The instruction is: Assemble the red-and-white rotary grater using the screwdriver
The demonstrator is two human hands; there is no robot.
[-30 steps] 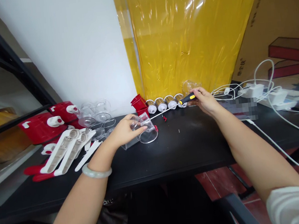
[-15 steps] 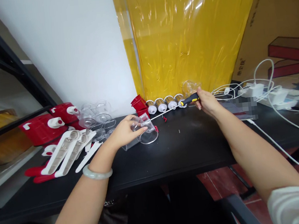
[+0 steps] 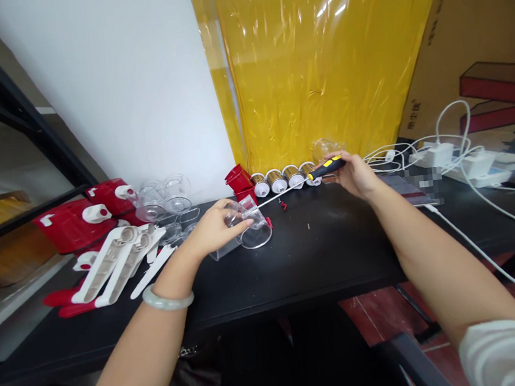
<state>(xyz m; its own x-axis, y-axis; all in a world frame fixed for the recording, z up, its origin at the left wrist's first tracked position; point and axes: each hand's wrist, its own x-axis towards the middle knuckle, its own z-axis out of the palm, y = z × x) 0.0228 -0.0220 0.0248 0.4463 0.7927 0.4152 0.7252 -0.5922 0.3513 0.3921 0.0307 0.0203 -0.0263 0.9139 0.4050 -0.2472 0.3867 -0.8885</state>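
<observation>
My left hand (image 3: 219,226) is closed around a clear plastic cup (image 3: 256,236), which lies tilted on the black table, its round rim toward me. A small red piece (image 3: 268,222) shows at the cup's edge. In my right hand (image 3: 352,175) is a screwdriver (image 3: 326,167) with a black and yellow handle. Its long shaft slants down to the left, and the tip meets the clear block on the cup's side; the exact contact is too small to make out. A small red part (image 3: 283,204) lies on the table below the shaft.
Behind the shaft stand several gold-and-white cylindrical filters (image 3: 277,181) and red cups (image 3: 240,182). To the left are red containers (image 3: 74,224), white handle parts (image 3: 117,263) and clear cups (image 3: 163,197). White cables (image 3: 467,134) and a flat dark device (image 3: 404,190) lie at the right.
My right hand's fingers have shifted around the screwdriver handle, and the handle sits slightly differently. My left hand and the clear cup stay in place.
</observation>
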